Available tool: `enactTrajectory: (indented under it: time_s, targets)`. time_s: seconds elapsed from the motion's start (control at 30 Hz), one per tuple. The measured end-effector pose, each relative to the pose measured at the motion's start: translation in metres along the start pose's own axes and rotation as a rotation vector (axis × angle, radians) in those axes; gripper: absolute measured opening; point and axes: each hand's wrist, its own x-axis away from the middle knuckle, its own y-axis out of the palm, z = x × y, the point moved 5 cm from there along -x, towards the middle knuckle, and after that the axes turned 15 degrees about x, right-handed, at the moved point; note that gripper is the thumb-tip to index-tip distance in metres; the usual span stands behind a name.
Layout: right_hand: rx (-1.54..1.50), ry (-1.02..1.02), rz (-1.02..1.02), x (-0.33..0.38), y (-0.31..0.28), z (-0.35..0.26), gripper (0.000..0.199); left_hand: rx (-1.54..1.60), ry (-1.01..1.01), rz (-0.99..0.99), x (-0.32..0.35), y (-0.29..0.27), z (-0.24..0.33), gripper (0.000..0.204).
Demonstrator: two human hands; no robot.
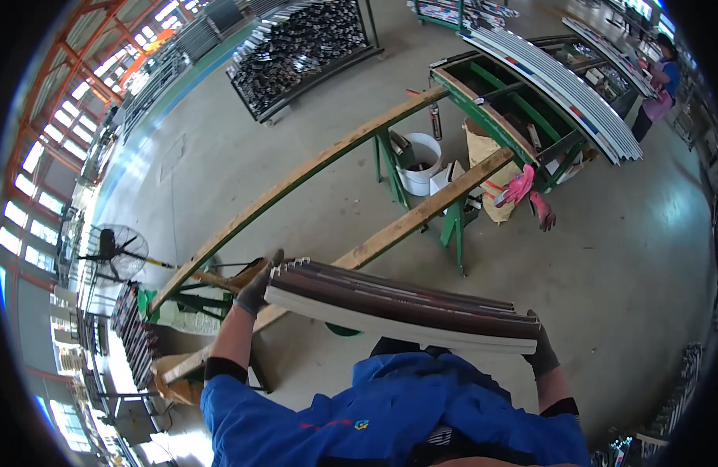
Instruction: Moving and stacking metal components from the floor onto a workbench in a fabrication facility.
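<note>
Setting: factory hall with a grey concrete floor, seen from above the person's own blue-sleeved arms.
Left hand: the gloved left hand is closed around the left end of a bundle of long profiles, fingers curled over its top edge.
Right hand: the gloved right hand grips the bundle's right end, wrapped from below and behind; only part of the glove shows.
Bundle: dark brown strips stacked on a pale bottom one, carried flat in front of the chest, off any surface.
Key relation: the bundle's long axis runs left to right between the two hands, one at each end; its left end lies just beside the near wooden rail, so the left hand is the nearer one to the stand.
Stand: two long wooden rails on green metal legs, the far rail roughly parallel to the near one.
Beyond: a white bucket, pink gloves, a green rack of pale profiles, a floor fan.
Other person: someone in blue stands far right, apart from the work.
</note>
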Motion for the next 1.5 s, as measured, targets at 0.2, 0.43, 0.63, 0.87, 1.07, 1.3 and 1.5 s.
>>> enactTrajectory:
  time_s: [0.2,0.43,0.63,0.87,1.07,1.3,1.5]
  targets:
    - [-0.081,-0.176,0.113,-0.073,0.082,-0.063,0.05,-0.113,-0.04,-0.159,-0.24,-0.002,0.131,0.06]
    - [-0.133,-0.362,0.282,-0.193,0.11,-0.101,0.05,-0.258,-0.026,-0.547,-0.49,0.06,0.247,0.052]
    - [-0.029,-0.527,0.303,-0.274,0.182,-0.147,0.059,-0.711,0.368,-0.759,-0.613,0.052,0.278,0.061]
    - [0.266,-0.436,0.67,-0.292,0.172,-0.108,0.049,-0.253,0.104,-0.666,-0.663,0.034,0.239,0.064]
    - [0.0,-0.224,0.592,-0.284,0.179,-0.093,0.052,-0.353,0.021,-0.592,-0.649,0.015,0.259,0.058]
    - [-0.384,0.16,0.471,-0.247,0.198,-0.026,0.048,-0.101,-0.643,-0.109,-0.593,-0.029,0.266,0.043]
    - [-0.208,0.262,0.353,-0.229,0.216,-0.017,0.046,-0.343,-0.495,0.061,-0.54,-0.089,0.276,0.043]
